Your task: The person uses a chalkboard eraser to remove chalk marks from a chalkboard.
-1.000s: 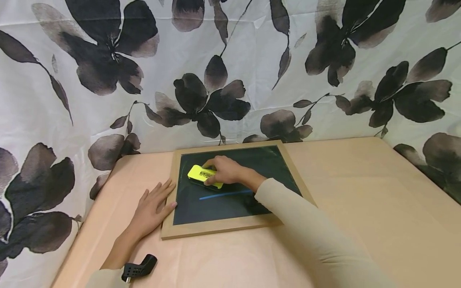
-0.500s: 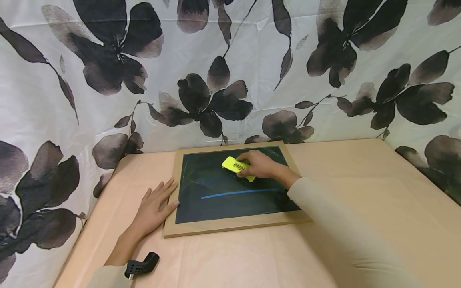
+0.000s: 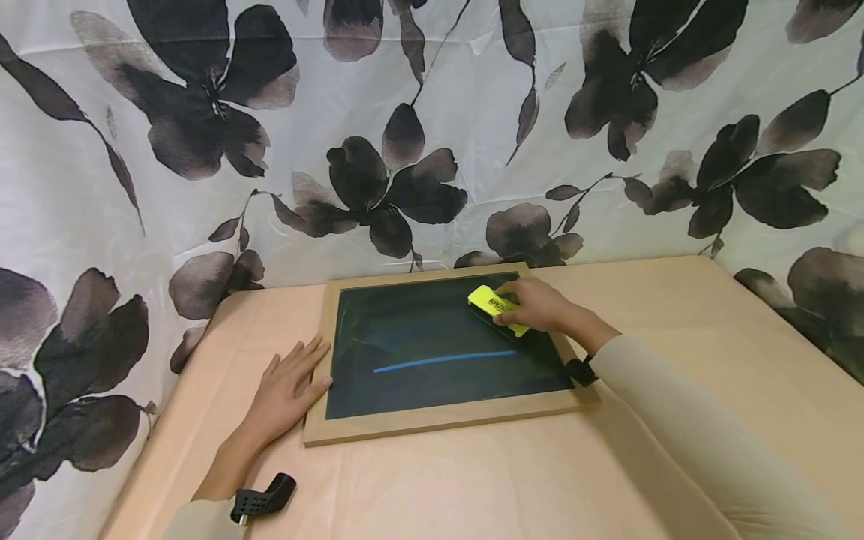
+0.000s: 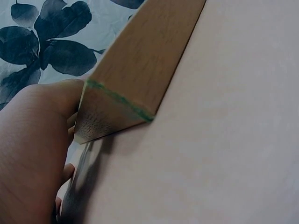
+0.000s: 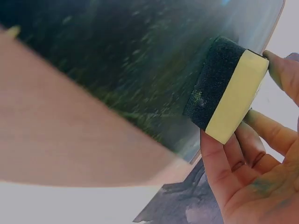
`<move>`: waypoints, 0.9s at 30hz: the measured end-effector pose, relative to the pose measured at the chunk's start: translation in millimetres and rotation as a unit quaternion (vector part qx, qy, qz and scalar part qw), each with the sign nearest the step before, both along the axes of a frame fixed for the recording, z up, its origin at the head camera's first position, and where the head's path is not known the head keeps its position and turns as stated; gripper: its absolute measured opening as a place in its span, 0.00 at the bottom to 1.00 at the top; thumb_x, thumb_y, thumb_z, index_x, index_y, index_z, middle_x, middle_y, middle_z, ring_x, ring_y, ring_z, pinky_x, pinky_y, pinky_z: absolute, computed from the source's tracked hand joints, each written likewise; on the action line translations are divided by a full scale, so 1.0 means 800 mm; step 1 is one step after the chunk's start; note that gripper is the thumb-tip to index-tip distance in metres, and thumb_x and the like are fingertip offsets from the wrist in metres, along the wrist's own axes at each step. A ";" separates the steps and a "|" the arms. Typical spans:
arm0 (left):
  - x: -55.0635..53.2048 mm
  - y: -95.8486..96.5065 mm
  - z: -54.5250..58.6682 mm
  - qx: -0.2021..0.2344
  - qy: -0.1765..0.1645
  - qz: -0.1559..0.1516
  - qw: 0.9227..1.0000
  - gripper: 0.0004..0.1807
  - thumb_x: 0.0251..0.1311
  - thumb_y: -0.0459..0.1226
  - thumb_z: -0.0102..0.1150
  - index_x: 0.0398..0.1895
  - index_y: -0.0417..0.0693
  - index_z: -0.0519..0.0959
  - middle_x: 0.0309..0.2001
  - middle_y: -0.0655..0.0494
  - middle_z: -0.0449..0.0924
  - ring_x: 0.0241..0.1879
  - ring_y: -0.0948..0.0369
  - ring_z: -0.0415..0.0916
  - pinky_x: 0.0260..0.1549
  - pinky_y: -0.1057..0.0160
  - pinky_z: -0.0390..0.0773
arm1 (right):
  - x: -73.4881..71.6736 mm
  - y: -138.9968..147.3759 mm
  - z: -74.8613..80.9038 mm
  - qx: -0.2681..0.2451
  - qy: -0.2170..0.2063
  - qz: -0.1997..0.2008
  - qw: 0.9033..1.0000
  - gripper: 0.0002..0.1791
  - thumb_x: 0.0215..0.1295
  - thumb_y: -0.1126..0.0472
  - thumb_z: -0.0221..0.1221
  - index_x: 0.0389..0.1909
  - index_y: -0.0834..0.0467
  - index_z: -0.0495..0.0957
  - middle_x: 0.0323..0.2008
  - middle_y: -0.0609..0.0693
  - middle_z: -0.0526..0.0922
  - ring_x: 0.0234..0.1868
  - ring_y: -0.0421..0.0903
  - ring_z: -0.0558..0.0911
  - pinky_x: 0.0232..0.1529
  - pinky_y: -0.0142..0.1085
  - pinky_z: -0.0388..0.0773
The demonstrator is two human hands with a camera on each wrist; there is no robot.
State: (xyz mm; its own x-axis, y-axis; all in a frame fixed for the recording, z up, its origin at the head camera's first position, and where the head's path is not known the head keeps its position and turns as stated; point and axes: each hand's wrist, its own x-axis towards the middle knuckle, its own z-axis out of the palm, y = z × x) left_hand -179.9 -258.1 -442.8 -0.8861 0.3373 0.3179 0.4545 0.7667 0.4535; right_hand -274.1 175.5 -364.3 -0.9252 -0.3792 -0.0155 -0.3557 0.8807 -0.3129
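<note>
My right hand point(image 3: 540, 304) grips a yellow chalkboard eraser point(image 3: 496, 306) near the upper right of the chalkboard point(image 3: 405, 397). In the right wrist view the eraser point(image 5: 238, 95) shows a dark felt layer against the board, with thumb and fingers round its yellow back. One blue chalk line point(image 3: 442, 361) runs across the lower half of the board, and a faint blue smear lies above it. My left hand point(image 3: 286, 390) has its fingers spread along the board's left frame. In the left wrist view that hand point(image 4: 37, 140) lies beside the wooden frame corner point(image 4: 126, 79).
The board lies on a table covered in peach cloth point(image 3: 432, 487). A white curtain with dark flowers point(image 3: 499, 135) hangs behind and to the sides. Black camera mounts sit on the left wrist point(image 3: 263, 499) and right wrist point(image 3: 582, 370).
My right hand has carried the eraser rightward across the upper board, from its left part to its right. The blue line's right end now shows. The left hand stays in place.
</note>
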 end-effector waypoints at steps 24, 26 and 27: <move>-0.004 -0.003 0.002 0.000 -0.002 -0.003 1.000 0.34 0.64 0.50 0.56 0.70 0.46 0.65 0.72 0.47 0.56 0.70 0.41 0.50 0.63 0.34 0.40 | 0.005 0.015 -0.001 -0.018 0.012 -0.029 0.999 0.33 0.56 0.53 0.67 0.55 0.72 0.74 0.39 0.60 0.82 0.32 0.50 0.77 0.32 0.41 0.75; -0.004 -0.003 0.002 -0.002 0.000 -0.002 1.000 0.34 0.64 0.50 0.56 0.70 0.45 0.65 0.72 0.47 0.56 0.70 0.40 0.50 0.63 0.33 0.40 | 0.005 0.011 -0.001 -0.021 0.011 -0.027 0.999 0.33 0.56 0.52 0.67 0.55 0.72 0.74 0.39 0.60 0.82 0.33 0.50 0.77 0.32 0.40 0.75; -0.003 -0.003 0.002 -0.002 0.001 -0.002 1.000 0.34 0.64 0.50 0.56 0.70 0.45 0.65 0.72 0.46 0.56 0.69 0.40 0.50 0.63 0.33 0.40 | 0.005 0.008 -0.001 -0.023 0.011 -0.025 0.999 0.33 0.56 0.52 0.67 0.55 0.73 0.74 0.39 0.60 0.82 0.33 0.51 0.77 0.32 0.40 0.75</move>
State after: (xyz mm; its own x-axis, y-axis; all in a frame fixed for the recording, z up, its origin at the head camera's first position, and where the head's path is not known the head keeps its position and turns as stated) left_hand -182.6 -260.6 -441.4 -0.8844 0.3416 0.3181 0.4579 0.7673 0.4490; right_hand -270.4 182.1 -365.4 -0.9432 -0.3316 0.0210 -0.3180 0.8826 -0.3461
